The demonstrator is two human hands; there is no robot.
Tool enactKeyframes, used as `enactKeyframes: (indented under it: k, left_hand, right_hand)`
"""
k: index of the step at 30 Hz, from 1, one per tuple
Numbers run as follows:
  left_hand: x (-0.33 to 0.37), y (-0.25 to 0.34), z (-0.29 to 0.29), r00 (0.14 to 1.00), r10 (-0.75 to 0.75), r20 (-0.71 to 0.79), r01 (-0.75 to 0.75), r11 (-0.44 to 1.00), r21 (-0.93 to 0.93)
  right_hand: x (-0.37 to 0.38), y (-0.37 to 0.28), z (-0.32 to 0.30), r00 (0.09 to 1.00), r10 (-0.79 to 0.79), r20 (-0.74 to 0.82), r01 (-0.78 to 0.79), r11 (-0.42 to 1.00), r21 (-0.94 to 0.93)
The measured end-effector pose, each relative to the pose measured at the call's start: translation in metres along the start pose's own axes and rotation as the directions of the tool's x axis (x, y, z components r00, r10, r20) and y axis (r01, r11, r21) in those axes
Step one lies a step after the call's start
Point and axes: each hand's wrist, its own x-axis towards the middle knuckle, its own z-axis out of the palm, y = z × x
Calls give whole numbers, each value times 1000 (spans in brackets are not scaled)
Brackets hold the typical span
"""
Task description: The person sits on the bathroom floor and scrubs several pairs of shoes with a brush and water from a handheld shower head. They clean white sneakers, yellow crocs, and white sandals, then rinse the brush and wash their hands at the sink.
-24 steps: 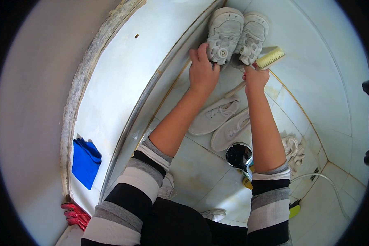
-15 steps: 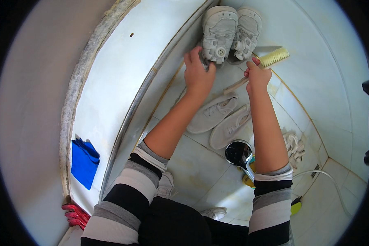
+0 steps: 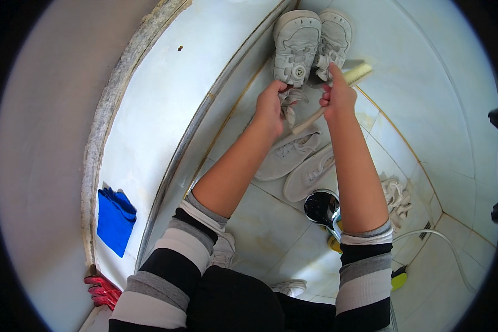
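Right-hand fingers [image 3: 325,99] grip the brush [image 3: 359,73] between bristled head and handle tip.

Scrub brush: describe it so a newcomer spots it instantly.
Start at the grey-white shoes at the top of the view. Just below them, the right hand grips the brush by its pale handle. Its block of pale yellow bristles sets it apart from those shoes.

Between the forearms [image 3: 232,166], brush [image 3: 309,121] and canvas shoes [image 3: 276,159] obstruct, while nearer floor [image 3: 265,235] lies open.
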Motion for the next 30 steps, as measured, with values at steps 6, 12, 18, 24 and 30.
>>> enactKeyframes:
  k: [6,12,18,24,30]
  left_hand:
    - [-1,5,3,997,-67,43,71,993,-92]
    - [-11,3,-7,999,-32,28,30,997,76]
    - [-42,0,-8,998,-2,60,-5,993,119]
    - [-114,-35,-11,894,-333,301,116,820,561]
    - [-150,-91,-25,782,-565,262,277,692,667]
  right_hand:
    - [-3,2,6,996,61,70,-64,997,41]
    - [-16,-13,-17,994,43,96,-49,997,66]
    - [-52,-47,-87,963,8,269,33,988,-149]
    - [-127,-36,-177,937,140,319,19,893,-449]
    - [-153,13,-233,885,345,312,-191,881,-432]
